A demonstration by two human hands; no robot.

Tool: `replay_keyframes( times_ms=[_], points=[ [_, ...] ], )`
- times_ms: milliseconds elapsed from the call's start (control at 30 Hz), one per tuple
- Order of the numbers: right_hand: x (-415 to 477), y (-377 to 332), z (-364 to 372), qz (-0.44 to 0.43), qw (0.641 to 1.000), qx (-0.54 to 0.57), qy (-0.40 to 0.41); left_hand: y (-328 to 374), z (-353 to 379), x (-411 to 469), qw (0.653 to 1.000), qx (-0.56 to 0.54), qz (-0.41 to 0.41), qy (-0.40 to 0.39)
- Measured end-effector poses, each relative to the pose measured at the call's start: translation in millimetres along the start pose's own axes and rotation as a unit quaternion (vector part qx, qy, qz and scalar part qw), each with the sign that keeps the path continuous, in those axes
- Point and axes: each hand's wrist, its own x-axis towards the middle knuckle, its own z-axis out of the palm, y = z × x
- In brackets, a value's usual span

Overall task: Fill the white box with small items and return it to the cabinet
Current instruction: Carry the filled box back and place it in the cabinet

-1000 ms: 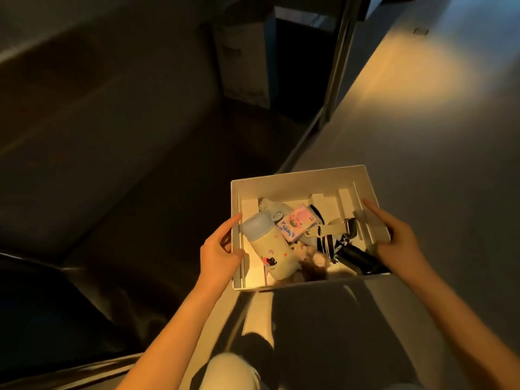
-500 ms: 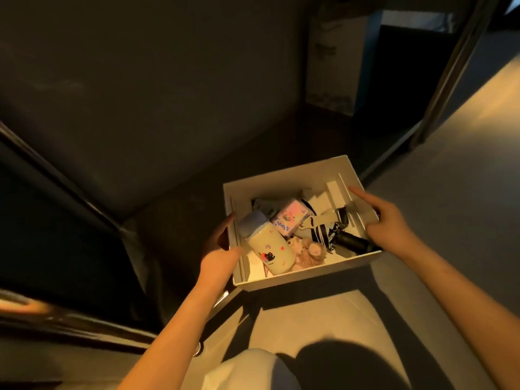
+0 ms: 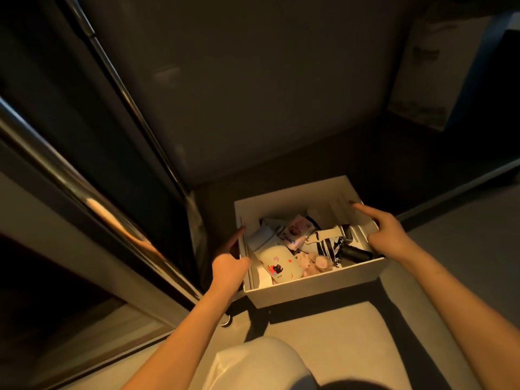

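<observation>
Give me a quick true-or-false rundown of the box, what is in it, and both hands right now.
1. Both hands hold the white box, one on each side wall. True: the left hand grips the left wall, the right hand the right wall.
2. The box is empty. False: it holds several small items.
3. A cream bottle with a cat sticker lies on its side in the box. True.
4. The pink tissue pack lies on the floor beside the box. False: it is inside the box, beyond the bottle.
5. A small plush toy lies near the box's front wall. True.
6. The right hand holds the black cylinder. False: that lies loose in the box.
</observation>
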Motion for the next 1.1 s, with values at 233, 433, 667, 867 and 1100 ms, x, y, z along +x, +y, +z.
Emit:
replay_keyframes(
  times_ms=[233, 433, 667, 867, 1100],
  points=[
    [10.0, 7.6, 19.9, 0.002, 0.999, -0.018, -0.041, -34.1, 1.5, -11.3, 0.996, -0.079, -0.022, 0.026],
    [30.8, 10.0, 34.2, -0.009, 0.997, -0.046, -0.055, -50.3, 3.9, -8.0, 0.997, -0.029, 0.022, 0.066],
    [53.1, 6.7, 40.9, 0.029, 0.996, -0.071, -0.051, -41.2, 1.9, -9.3, 0.996, 0.035, 0.028, 0.080],
    [15.8, 8.7, 29.6, -0.021, 0.998, 0.052, -0.011, -50.1, -13.3, -30.0, 0.997, -0.032, 0.058, -0.049],
    [-60.1, 76.6, 53.6, 0.016, 0.992, 0.118, 0.042, -108.8, -16.1, -77.7, 0.986, -0.063, 0.105, -0.109]
  ],
)
